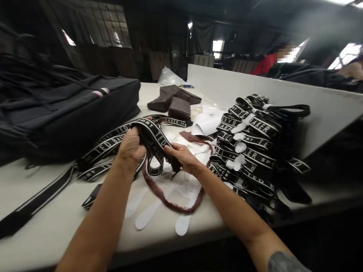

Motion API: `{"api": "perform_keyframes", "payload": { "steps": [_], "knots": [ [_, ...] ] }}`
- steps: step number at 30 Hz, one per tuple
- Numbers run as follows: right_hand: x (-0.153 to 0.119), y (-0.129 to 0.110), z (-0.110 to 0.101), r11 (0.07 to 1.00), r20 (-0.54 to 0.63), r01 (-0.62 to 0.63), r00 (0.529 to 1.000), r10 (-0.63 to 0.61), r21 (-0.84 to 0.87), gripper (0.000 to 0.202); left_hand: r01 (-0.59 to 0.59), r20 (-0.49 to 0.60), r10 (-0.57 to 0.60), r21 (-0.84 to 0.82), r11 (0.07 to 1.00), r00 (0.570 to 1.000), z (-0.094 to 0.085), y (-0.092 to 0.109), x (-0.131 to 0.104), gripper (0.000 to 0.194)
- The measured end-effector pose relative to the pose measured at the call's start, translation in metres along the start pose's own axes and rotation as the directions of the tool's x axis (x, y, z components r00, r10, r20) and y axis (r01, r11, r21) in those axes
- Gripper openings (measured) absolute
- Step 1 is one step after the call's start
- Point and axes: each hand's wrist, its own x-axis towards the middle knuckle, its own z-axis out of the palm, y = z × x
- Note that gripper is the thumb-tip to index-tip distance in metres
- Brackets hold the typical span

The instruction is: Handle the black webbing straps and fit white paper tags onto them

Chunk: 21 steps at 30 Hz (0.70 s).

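A black webbing strap [150,127] with white lettering lies folded in loops between my two hands, above the table. My left hand [131,145] is closed round its left part, and my right hand [182,155] pinches its right side. More lettered straps [104,148] spread over the table to the left, partly behind my left hand. Under my hands are white paper strips [148,214] with rounded ends and a reddish-brown frayed band [178,207] lying in a curve. To the right, several bundled straps [256,145] are stacked, with white wraps round them.
A large dark bag [64,108] stands at the left. Dark brown pouches [179,106] and a clear plastic bag [170,77] lie toward the back. A white panel [242,84] borders the table [54,243] at the back right; a person in red [265,63] is beyond it.
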Motion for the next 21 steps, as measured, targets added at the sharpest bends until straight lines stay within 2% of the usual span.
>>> {"api": "perform_keyframes", "payload": {
  "steps": [2, 4, 5, 7, 12, 14, 16, 18, 21],
  "knots": [
    [-0.008, -0.004, -0.006, 1.0, 0.001, -0.006, 1.0, 0.006, 0.008, 0.048, 0.093, 0.008, -0.094, -0.259, 0.961, 0.996, 0.005, -0.001, 0.011, 0.033],
    [-0.018, -0.011, -0.008, 1.0, 0.002, 0.012, 1.0, -0.012, 0.02, 0.049, 0.176, 0.068, -0.166, -0.549, 0.817, 0.984, 0.016, 0.003, 0.015, 0.024],
    [-0.021, -0.015, -0.009, 0.999, 0.0, 0.031, 1.0, -0.031, 0.027, 0.05, 0.202, 0.096, -0.184, -0.637, 0.744, 0.978, 0.022, 0.006, 0.014, 0.022],
    [-0.026, -0.021, -0.009, 0.997, -0.013, 0.074, 0.997, -0.074, 0.038, 0.05, 0.225, 0.131, -0.187, -0.68, 0.698, 0.974, 0.029, 0.013, 0.012, 0.019],
    [-0.027, -0.023, -0.005, 0.986, -0.078, 0.167, 0.983, -0.167, -0.007, 0.043, 0.237, 0.164, -0.171, -0.635, 0.735, 0.972, 0.036, 0.027, 0.005, 0.018],
    [-0.026, -0.022, -0.002, 0.967, -0.119, 0.244, 0.96, -0.252, -0.074, 0.041, 0.258, 0.17, -0.194, -0.661, 0.705, 0.966, 0.038, 0.032, 0.002, 0.019],
    [-0.026, -0.02, 0.002, 0.944, -0.146, 0.322, 0.933, -0.329, -0.065, 0.042, 0.3, 0.202, -0.223, -0.704, 0.644, 0.954, 0.043, 0.037, -0.001, 0.024],
    [-0.028, -0.021, 0.005, 0.932, -0.13, 0.361, 0.926, -0.355, 0.028, 0.049, 0.349, 0.259, -0.235, -0.744, 0.57, 0.937, 0.05, 0.04, -0.003, 0.028],
    [-0.032, -0.024, 0.007, 0.931, -0.018, 0.336, 0.941, -0.337, 0.144, 0.057, 0.393, 0.308, -0.245, -0.766, 0.509, 0.919, 0.061, 0.038, -0.003, 0.028]
  ]
}}
